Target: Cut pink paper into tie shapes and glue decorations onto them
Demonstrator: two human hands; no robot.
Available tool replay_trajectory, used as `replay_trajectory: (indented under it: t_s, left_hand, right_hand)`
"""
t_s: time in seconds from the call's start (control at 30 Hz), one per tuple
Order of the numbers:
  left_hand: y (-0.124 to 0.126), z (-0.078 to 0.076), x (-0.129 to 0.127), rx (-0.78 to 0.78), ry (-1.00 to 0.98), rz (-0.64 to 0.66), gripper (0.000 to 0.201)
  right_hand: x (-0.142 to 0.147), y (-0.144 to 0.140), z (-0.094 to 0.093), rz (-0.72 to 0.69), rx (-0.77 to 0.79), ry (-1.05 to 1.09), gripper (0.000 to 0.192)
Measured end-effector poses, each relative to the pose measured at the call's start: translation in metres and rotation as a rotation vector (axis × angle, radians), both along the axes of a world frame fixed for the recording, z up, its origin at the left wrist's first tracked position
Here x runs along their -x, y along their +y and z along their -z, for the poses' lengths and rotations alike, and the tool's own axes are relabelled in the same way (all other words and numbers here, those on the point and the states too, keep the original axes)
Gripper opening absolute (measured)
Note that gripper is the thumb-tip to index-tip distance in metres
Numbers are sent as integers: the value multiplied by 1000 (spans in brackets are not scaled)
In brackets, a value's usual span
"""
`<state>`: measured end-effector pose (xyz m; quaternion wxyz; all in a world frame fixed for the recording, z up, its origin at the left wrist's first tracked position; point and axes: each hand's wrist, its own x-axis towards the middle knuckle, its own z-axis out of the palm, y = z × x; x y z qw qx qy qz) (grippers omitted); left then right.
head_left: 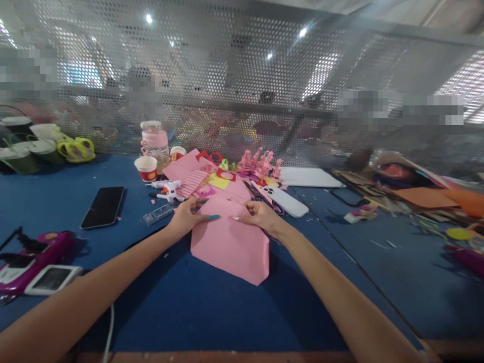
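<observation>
A folded sheet of pink paper [230,244] is held over the blue table in front of me, its lower right edge bent over. My left hand [186,218] pinches its upper left part, the thumb lying on the front and the fingers behind. At the upper right, my right hand [260,218] grips the same sheet, thumb in front too. Behind the paper lie more pink sheets [185,169], a yellow piece [220,181] and a striped pink piece [192,182]. Scissors [278,205] lie partly hidden close to my right hand.
A white glue gun [170,189], a paper cup [146,169] and a pink-lidded bottle [155,143] stand left of the paper pile. A black phone [103,207] lies left, a white phone [286,200] right. Pink paper curls [260,164] sit before the perforated metal screen [227,75].
</observation>
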<state>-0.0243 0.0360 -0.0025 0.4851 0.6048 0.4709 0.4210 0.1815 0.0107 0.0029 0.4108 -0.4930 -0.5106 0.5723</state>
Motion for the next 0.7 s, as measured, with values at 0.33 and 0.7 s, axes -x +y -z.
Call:
replay_trajectory:
  t_s: [0.33, 0.7]
  left_hand:
    - [-12, -8, -1, 340, -441, 290, 32]
    - [-12, 2, 9, 544, -561, 663, 38]
  right_hand:
    - [-1, 16, 14, 310, -58, 88, 31]
    - [122, 77, -9, 251, -442, -470, 31]
